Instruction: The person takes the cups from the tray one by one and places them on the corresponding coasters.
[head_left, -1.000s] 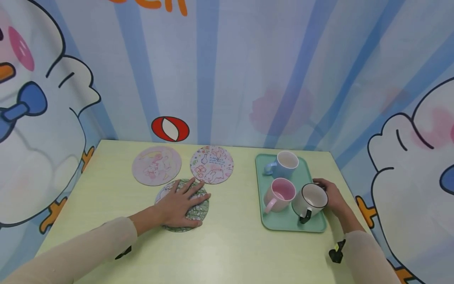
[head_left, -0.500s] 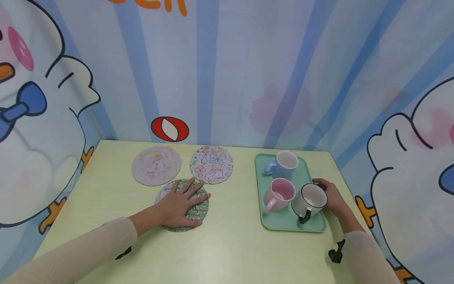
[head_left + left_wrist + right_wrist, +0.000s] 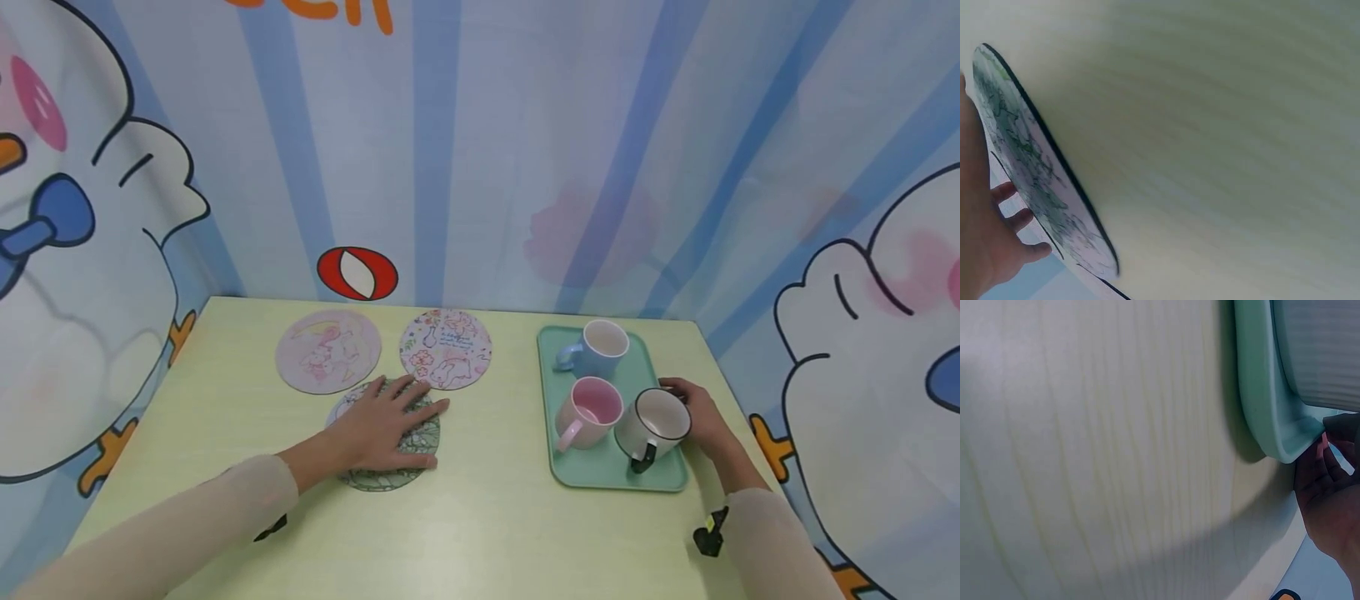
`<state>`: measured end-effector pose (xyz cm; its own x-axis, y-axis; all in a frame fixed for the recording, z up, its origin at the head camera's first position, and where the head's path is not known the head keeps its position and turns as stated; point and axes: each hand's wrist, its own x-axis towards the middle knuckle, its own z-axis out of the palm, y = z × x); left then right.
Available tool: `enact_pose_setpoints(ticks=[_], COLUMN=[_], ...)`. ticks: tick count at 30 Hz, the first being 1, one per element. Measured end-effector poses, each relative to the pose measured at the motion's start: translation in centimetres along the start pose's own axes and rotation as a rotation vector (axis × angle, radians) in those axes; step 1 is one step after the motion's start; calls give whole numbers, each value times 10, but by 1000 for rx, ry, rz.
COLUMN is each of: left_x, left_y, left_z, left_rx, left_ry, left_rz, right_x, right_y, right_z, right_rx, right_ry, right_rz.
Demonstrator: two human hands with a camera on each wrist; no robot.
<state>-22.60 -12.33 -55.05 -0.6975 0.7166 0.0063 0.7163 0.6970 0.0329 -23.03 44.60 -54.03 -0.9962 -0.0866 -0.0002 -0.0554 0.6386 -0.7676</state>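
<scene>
My left hand [image 3: 378, 427] lies over a round mat [image 3: 422, 454] with a green line pattern, fingers spread and straight. In the left wrist view the same mat [image 3: 1041, 156] shows its dark edge, and fingertips [image 3: 1020, 219] overlap its far rim. My right hand [image 3: 702, 417] pinches the right rim of a mint green tray [image 3: 566, 469], thumb at the inner side and fingers below in the right wrist view. On the tray stand a blue mug [image 3: 600, 354], a pink mug [image 3: 585, 421] and a white mug [image 3: 648, 429] with black rim and handle, closest to that hand.
A pink round mat [image 3: 327, 352] and a flowered round mat [image 3: 447, 350] lie at the back of the pale wooden table [image 3: 480, 533]. A striped blue curtain [image 3: 480, 167] with cartoon figures hangs right behind and along the sides.
My left hand has shifted slightly on the green mat, its fingertips moving a little to the right. The right hand, tray and mugs have stayed in place.
</scene>
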Motion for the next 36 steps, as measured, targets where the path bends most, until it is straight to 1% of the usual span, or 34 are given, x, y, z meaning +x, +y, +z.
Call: enact_pose_setpoints(ticks=[2,4,7,12,17,20,24,29,36], left_x=[9,19,36,63,84,90,95,106,118], left_y=[1,1,1,0,-3,-5,-7,-11,-16], left_z=[0,-1,-2,0,5,4,1,5,10], left_rx=[-1,-4,-16,-75,-93,-91,-86,-87,-75], left_ry=[29,34,19,7,-16,-23,-37,-79,-95], left_rz=[-8,-24,-55,-104,-160,-182,-202,-229,-266], right_x=[-1,-1,-2,-1,-1,-2,-1,-1,-1], right_y=[0,0,-1,3,5,6,7,4,3], right_z=[-1,-2,-3,-3,-1,0,1,-1,-1], right_rx=[-5,-12,-16,-20,-6,6,9,6,13], right_ry=[-5,-3,-1,-2,-8,-4,-7,-2,-5], right_rz=[-6,-4,0,17,26,20,12,6,8])
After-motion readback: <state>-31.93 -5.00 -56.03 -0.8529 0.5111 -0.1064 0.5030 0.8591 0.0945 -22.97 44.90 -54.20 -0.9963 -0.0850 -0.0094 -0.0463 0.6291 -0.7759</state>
